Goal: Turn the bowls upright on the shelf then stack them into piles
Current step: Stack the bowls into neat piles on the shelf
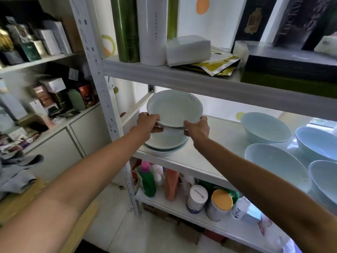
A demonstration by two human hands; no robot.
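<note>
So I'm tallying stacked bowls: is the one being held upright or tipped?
Tipped: the held bowl shows its inside to the camera, gripped by left hand and right hand above the pile.

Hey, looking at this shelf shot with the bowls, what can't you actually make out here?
- Pile under the held bowl, head view: the left hand, right hand and that bowl cover it, so its bowl count is unclear.
- Bowls at right: cut off by the frame edge.
- Boxes at left: blurred, labels unreadable.
- Mark on the held bowl's rim: too small.
</note>
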